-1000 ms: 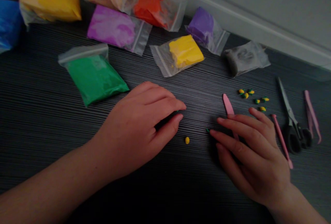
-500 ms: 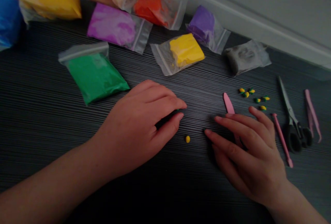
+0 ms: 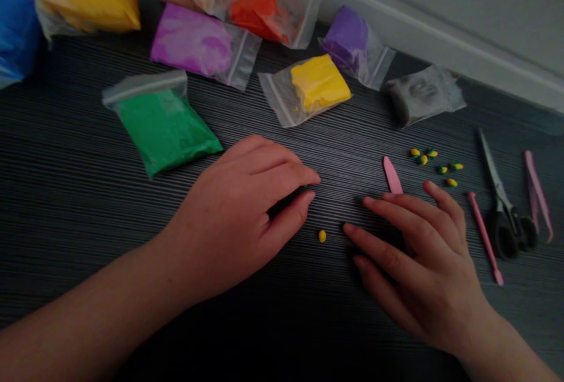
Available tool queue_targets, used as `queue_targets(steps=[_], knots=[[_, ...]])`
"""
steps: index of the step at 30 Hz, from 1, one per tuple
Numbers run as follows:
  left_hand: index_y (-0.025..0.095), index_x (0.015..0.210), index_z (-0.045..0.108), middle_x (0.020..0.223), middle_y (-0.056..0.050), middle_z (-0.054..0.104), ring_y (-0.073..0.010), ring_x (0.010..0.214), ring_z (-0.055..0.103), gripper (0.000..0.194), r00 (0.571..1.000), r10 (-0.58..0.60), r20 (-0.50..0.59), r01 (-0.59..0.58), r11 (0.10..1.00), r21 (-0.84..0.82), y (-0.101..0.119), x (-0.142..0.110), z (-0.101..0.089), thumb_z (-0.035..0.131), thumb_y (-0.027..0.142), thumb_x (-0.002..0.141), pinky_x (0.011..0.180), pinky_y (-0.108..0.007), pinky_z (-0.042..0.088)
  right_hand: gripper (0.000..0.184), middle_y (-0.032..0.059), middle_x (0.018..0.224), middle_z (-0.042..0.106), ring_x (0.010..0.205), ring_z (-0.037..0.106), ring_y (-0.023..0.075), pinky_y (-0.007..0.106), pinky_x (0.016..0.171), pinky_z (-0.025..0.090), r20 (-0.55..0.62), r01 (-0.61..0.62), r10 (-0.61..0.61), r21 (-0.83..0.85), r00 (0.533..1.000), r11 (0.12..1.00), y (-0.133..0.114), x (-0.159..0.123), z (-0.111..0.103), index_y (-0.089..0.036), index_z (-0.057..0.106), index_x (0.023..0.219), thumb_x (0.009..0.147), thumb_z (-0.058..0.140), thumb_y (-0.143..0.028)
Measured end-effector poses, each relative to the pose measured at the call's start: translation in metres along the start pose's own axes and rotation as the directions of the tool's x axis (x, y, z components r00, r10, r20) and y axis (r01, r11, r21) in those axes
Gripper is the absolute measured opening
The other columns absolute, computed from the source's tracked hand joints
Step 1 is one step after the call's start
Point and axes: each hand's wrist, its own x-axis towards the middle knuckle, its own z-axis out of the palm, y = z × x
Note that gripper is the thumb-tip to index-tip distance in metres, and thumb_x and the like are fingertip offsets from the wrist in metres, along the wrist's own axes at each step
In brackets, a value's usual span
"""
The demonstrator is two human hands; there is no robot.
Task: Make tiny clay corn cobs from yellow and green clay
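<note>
A tiny yellow clay ball (image 3: 322, 235) lies on the dark table between my two hands. My left hand (image 3: 255, 211) rests to its left, thumb and index fingertips a little apart. A green speck, probably clay, peeks out beneath that index finger; most of it is hidden. To the right of the ball, my right hand (image 3: 418, 258) is open with its fingers spread. It partly covers a pink clay knife (image 3: 392, 175), whose blade sticks out beyond the fingers. Several small yellow-and-green clay pieces (image 3: 423, 160) lie just past my right hand.
Across the back lie zip bags of clay, among them a green bag (image 3: 165, 129), a yellow bag (image 3: 319, 83), a purple bag (image 3: 348, 41) and a grey bag (image 3: 423, 97). On the right are a pink stick tool (image 3: 485, 238), scissors (image 3: 500, 200) and pink tweezers (image 3: 537, 191).
My right index finger and thumb have moved slightly left toward the yellow ball, and the thumb has spread away from the index finger. My left hand has hardly moved.
</note>
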Motion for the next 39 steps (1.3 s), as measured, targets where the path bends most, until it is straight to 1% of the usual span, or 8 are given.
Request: queue_targets(steps=[4,9,14,19,24,29,34,39], knots=[[0.02,0.093,0.059,0.089,0.0,0.06,-0.0154,0.088,0.05,0.016,1.0,0.009,-0.011,-0.009,1.0,-0.007,0.0001,0.0009,0.0005,0.05,0.024,0.08,0.083,-0.029,0.039,0.034,0.0065,0.113,0.057,0.107,0.048,0.0267,0.057,0.099,0.027,-0.008,-0.051,0.051,-0.005,0.999,0.999,-0.001,0.0002,-0.0013,-0.02,0.061,0.105,0.072,0.063,-0.026],[0.02,0.094,0.058,0.09,0.0,0.059,-0.0149,0.088,0.05,0.016,1.0,0.004,0.0,-0.004,1.0,-0.006,0.0008,-0.0001,-0.0007,0.05,0.023,0.08,0.084,-0.028,0.038,0.034,0.004,0.118,0.054,0.108,0.047,0.0266,0.059,0.099,0.026,0.019,0.006,-0.007,0.008,1.0,1.0,-0.0003,0.0004,-0.0004,-0.027,0.061,0.105,0.071,0.063,-0.029],[0.02,0.093,0.058,0.09,0.0,0.059,-0.0148,0.088,0.05,0.016,1.0,0.009,0.0,-0.009,1.0,0.004,0.0008,-0.0011,-0.001,0.049,0.024,0.081,0.084,-0.028,0.038,0.036,0.0062,0.115,0.057,0.108,0.047,0.0267,0.057,0.099,0.027,0.001,-0.027,0.027,0.001,1.0,1.0,0.0008,-0.0004,0.001,-0.019,0.06,0.107,0.072,0.063,-0.026],[0.019,0.093,0.059,0.089,0.0,0.059,-0.0144,0.087,0.05,0.016,1.0,0.017,-0.014,-0.017,1.0,0.007,0.0006,-0.0006,-0.0006,0.05,0.024,0.08,0.083,-0.028,0.039,0.034,0.0034,0.119,0.054,0.108,0.047,0.0264,0.059,0.098,0.027,0.027,0.028,-0.028,0.01,0.999,1.0,0.0003,-0.0014,-0.0002,-0.028,0.06,0.106,0.072,0.063,-0.029],[0.02,0.093,0.059,0.089,0.001,0.06,-0.0143,0.087,0.05,0.017,1.0,0.012,-0.01,-0.012,1.0,0.016,0.0007,-0.0003,-0.0011,0.05,0.024,0.081,0.082,-0.028,0.039,0.037,0.0065,0.116,0.056,0.109,0.047,0.0266,0.056,0.1,0.027,0.013,-0.035,0.035,-0.008,0.999,0.999,0.0005,-0.001,0.0003,-0.019,0.059,0.109,0.073,0.062,-0.026],[0.019,0.093,0.06,0.089,0.001,0.06,-0.0142,0.088,0.05,0.017,1.0,0.018,-0.007,-0.018,1.0,0.015,0.0004,-0.0012,-0.0016,0.05,0.024,0.08,0.083,-0.028,0.039,0.036,0.0028,0.12,0.053,0.108,0.047,0.0259,0.058,0.099,0.027,0.023,0.018,-0.018,-0.002,1.0,1.0,0.0005,-0.0001,-0.0004,-0.027,0.059,0.108,0.072,0.063,-0.029],[0.019,0.093,0.06,0.089,0.001,0.06,-0.0138,0.088,0.05,0.016,1.0,0.015,-0.014,-0.015,1.0,0.015,0.0004,-0.0006,-0.0013,0.05,0.024,0.08,0.083,-0.027,0.039,0.038,0.0066,0.115,0.057,0.108,0.048,0.0266,0.057,0.099,0.028,-0.003,-0.045,0.045,-0.024,0.999,0.999,-0.0009,0.0008,0.0002,-0.017,0.058,0.109,0.073,0.062,-0.026],[0.02,0.093,0.059,0.089,0.001,0.06,-0.0142,0.088,0.05,0.017,1.0,0.012,-0.009,-0.012,1.0,0.018,0.0003,-0.0005,-0.0007,0.05,0.025,0.08,0.083,-0.028,0.039,0.039,0.0075,0.113,0.057,0.106,0.049,0.026,0.057,0.099,0.029,-0.04,-0.05,0.05,0.0,0.998,0.999,-0.0003,-0.0006,0.0001,-0.015,0.057,0.11,0.072,0.063,-0.023]])
